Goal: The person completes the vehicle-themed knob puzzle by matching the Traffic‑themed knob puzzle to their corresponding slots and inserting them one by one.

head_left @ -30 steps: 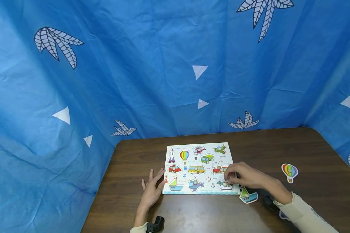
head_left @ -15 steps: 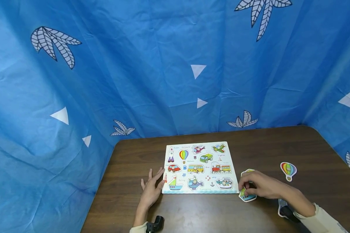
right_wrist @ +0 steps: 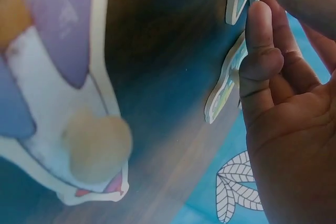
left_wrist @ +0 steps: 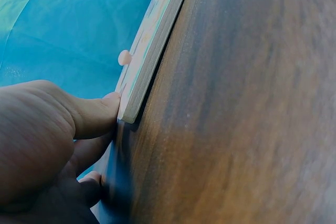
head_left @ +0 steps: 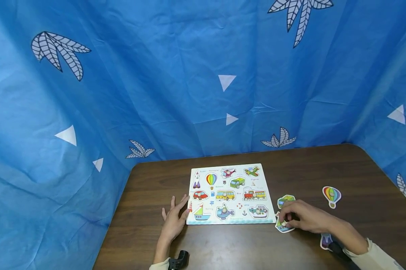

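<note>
A white wooden puzzle board [head_left: 240, 217] with vehicle pictures and small knobs lies on the table. My left hand [head_left: 173, 222] rests at its left edge, fingers spread, with the thumb [left_wrist: 100, 111] touching the board's corner in the left wrist view. Just off the board's lower right corner, my right hand [head_left: 302, 216] pinches the knob of a sailboat puzzle piece [head_left: 282, 228], fingers and thumb curled over it. Part of that piece is hidden under the fingers. A green truck piece [head_left: 285, 199] lies directly behind it.
Farther right on the brown table [head_left: 229, 247] lies a balloon piece [head_left: 331, 195]. A purple rocket piece [head_left: 325, 241] lies partly under the right wrist and looms large in the right wrist view. A blue patterned curtain [head_left: 176, 93] hangs behind the table.
My right hand has left the ship at the board's lower right and moved right and toward me, onto the sailboat piece. The truck piece has come into view. My left hand has stayed put.
</note>
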Demonstrator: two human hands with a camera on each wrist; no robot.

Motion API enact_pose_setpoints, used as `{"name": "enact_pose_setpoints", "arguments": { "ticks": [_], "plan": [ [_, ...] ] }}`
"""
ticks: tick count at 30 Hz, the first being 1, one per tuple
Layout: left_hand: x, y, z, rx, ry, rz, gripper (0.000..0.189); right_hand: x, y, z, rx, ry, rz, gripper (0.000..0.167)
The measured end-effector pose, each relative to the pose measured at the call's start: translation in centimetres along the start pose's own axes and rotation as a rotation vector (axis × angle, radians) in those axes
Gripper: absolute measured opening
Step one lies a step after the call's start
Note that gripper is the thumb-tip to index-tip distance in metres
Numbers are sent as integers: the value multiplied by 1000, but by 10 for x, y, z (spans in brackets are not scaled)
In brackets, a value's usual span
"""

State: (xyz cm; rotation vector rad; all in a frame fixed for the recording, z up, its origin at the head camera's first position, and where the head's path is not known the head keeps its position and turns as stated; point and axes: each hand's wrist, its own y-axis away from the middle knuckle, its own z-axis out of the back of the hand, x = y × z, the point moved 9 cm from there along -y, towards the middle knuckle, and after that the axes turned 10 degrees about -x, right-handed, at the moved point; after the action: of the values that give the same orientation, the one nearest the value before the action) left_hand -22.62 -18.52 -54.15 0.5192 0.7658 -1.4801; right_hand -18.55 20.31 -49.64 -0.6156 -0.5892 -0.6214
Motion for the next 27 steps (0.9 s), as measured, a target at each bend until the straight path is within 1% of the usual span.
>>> {"name": "enact_pose_setpoints", "arguments": {
  "ticks": [4,8,11,14,17,24,27],
  "plan": [
    [1,-1,0,-3,1,14,47,4,-2,-3,-21,7,42,28],
    [0,0,1,-12,-2,0,47,7,-3,-7,-37,12,79,32],
    [0,0,0,-10,-6,0,47,7,-3,-8,-37,1,70,33],
    [1,2,-1,-2,-7,13,47,6,-2,-9,-27,-13,49,33],
    [2,3,-1,2,-8,19,47,5,-1,-9,-22,-15,45,33],
    [2,2,-1,-7,-17,18,47,9,-4,-4,-43,21,93,28],
    [3,0,-1,-4,-20,22,46,10,-6,-3,-44,33,93,26]
  ]
}}
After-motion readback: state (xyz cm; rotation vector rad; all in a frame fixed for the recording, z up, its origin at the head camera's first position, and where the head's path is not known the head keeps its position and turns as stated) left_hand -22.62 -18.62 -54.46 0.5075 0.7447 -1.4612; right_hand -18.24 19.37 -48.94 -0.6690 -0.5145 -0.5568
